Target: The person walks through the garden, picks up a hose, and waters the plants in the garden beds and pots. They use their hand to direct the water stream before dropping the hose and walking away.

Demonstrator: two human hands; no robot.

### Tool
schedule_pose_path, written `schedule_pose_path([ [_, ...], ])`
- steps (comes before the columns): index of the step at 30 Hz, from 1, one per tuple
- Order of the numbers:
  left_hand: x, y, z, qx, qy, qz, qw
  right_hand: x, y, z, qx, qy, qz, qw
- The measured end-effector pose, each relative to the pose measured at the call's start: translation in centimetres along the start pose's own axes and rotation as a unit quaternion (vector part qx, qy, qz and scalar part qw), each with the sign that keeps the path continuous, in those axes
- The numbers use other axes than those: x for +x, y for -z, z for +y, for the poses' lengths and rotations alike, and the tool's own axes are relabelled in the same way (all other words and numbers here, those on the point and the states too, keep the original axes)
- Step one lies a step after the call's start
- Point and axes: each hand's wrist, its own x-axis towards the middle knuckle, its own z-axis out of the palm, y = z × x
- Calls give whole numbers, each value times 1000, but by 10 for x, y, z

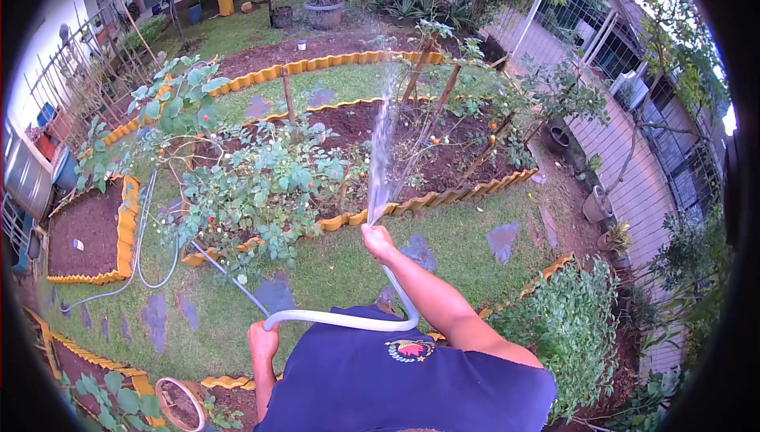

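a backyard garden of lawn, stepping stones and yellow-edged soil beds (443,194). watering is under way: a spray of water (381,139) arcs over the middle bed, whose soil looks dark; the left bed appears untouched. the right hand (378,240) grips the hose (340,319) end, the left hand (263,341) closed around its slack.

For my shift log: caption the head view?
Right hand sprays hose water over garden bed; left hand holds the hose.
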Motion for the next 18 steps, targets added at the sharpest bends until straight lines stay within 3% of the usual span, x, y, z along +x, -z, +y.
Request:
schedule_pose_path([
  [8,-2,40,4,-8,9,52,999,17,-23,5,67,-34,18,997],
  [11,-3,54,0,-19,7,70,997,8,-39,-6,49,-1,-19,999],
  [14,-4,59,0,-24,18,67,997,6,-43,-23,95,-7,9,995],
  [18,-1,61,-7,-33,20,75,996,7,-34,-40,151,-75,5,986],
])
